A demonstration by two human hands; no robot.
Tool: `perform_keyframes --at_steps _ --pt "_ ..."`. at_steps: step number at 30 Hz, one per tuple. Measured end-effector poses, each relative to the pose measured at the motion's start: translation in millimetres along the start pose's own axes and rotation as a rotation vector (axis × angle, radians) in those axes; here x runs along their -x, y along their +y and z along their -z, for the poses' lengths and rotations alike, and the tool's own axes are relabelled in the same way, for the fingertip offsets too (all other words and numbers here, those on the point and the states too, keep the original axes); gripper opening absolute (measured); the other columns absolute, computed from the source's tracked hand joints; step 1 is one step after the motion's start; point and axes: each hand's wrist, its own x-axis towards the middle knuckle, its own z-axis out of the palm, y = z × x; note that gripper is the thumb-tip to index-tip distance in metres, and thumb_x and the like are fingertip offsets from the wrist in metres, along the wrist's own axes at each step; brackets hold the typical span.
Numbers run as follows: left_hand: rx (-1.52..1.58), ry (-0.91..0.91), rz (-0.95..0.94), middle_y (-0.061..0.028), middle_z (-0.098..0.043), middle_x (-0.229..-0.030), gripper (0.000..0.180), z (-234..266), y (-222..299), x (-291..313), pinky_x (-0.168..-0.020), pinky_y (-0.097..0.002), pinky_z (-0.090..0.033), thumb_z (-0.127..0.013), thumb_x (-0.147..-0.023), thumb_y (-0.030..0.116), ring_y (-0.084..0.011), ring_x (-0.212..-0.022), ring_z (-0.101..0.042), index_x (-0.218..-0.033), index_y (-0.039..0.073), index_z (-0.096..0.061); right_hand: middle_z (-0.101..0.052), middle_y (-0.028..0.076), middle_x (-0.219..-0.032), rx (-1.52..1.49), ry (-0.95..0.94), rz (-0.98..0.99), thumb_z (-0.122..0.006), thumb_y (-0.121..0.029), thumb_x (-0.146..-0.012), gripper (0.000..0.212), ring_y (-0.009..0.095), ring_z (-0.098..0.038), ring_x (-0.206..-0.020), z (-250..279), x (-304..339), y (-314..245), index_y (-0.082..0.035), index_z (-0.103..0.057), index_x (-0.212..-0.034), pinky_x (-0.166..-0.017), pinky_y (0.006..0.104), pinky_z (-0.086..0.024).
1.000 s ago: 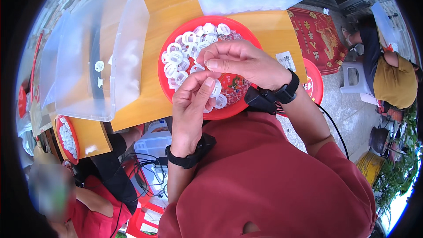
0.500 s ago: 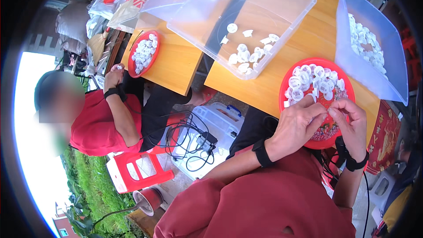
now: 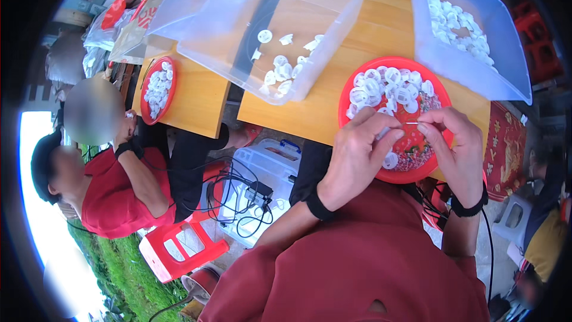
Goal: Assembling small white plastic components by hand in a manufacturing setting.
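Note:
Both my hands are over the near part of a red round tray (image 3: 344, 113) that holds white round plastic parts (image 3: 390, 86) and a scatter of tiny thin pieces (image 3: 417, 158). My left hand (image 3: 360, 158) is closed, with a white plastic part (image 3: 383, 133) partly showing between thumb and fingers. Thumb and forefinger of my right hand (image 3: 456, 140) pinch a thin pale pin (image 3: 410, 123), which points toward the left hand. The two hands are slightly apart. A loose white disc lies just beside my left thumb.
Clear bins with white parts stand left (image 3: 292, 98) and right (image 3: 506, 86) on the wooden table (image 3: 381, 18). At left, a co-worker in red (image 3: 128, 185) sits by another red tray (image 3: 145, 104). Cables (image 3: 229, 194) lie on a clear box.
My hands have parted a little, and the thin pin now shows at the right fingertips. The whole view has shifted, so the table things appear farther left. The co-worker's head has moved.

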Motion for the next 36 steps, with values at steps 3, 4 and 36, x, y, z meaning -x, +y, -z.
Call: perform_keyframes --at_steps 3,4,36 --pt "0.421 -0.046 0.22 -0.0025 -0.061 -0.093 0.034 6 -6 0 -0.066 -0.0203 -0.046 -0.061 -0.092 0.001 -0.006 -0.074 -0.054 -0.125 0.0 -0.053 -0.065 0.009 -0.081 -0.188 0.083 0.033 -0.068 -0.002 -0.084 0.008 0.019 -0.063 -0.073 -7 0 4 0.0 -0.063 -0.09 -0.066 0.029 -0.048" --pt "0.485 -0.026 0.195 -0.003 -0.061 -0.096 0.038 6 -7 -1 -0.068 -0.0206 -0.046 -0.06 -0.092 0.001 -0.0067 -0.076 -0.055 -0.129 0.001 -0.049 -0.065 0.009 -0.082 -0.225 0.125 0.04 -0.068 -0.001 -0.083 0.009 0.019 -0.063 -0.073 -9 2 7 0.0 -0.063 -0.091 -0.066 0.0281 -0.049" --pt "0.839 0.001 0.554 -0.0181 -0.066 -0.098 0.022 6 0 -6 -0.077 -0.0297 -0.059 -0.054 -0.091 0.006 -0.0325 -0.091 -0.07 -0.111 -0.002 -0.049 -0.064 0.009 -0.077 -0.365 0.316 0.058 -0.066 -0.005 -0.085 0.007 0.023 -0.063 -0.064 -38 18 17 -0.003 -0.062 -0.089 -0.055 0.0317 -0.047"
